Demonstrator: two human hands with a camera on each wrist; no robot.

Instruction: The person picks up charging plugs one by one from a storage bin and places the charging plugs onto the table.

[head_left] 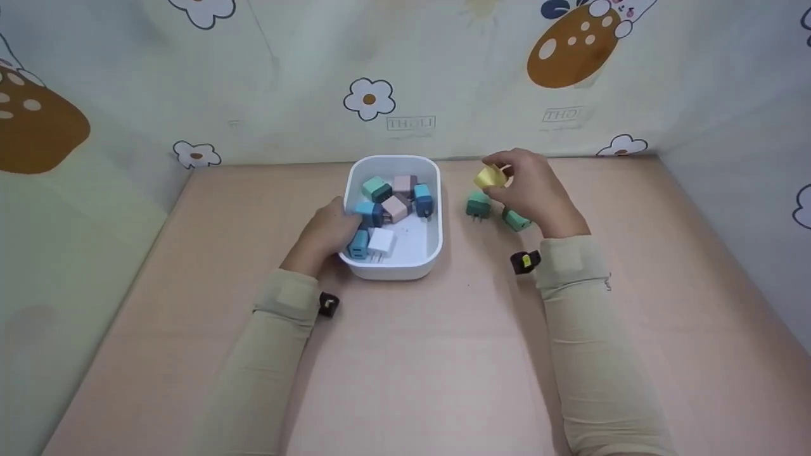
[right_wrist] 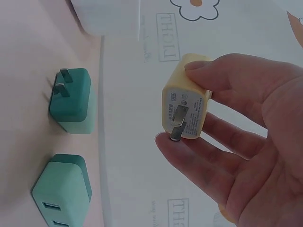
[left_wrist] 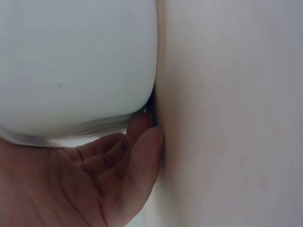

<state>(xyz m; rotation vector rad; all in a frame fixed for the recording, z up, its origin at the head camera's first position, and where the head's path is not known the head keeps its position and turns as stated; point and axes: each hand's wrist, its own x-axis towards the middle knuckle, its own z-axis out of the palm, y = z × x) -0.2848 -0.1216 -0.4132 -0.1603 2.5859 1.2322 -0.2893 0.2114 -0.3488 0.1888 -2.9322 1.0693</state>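
Note:
My right hand pinches a yellow charger plug between thumb and fingers, its two metal prongs showing in the right wrist view. Below it on the table lie two green charger plugs, one with prongs showing and one with its USB ports showing. My left hand grips the left wall of a white bin, thumb over the rim and fingers curled against the outside. Several plugs lie in the bin: blue ones, pinkish ones, a green one and a white one.
The pink tabletop runs back to a patterned cloth wall with flowers and printed words. More cloth hangs along the left and right sides. Black wrist cameras sit at both cuffs.

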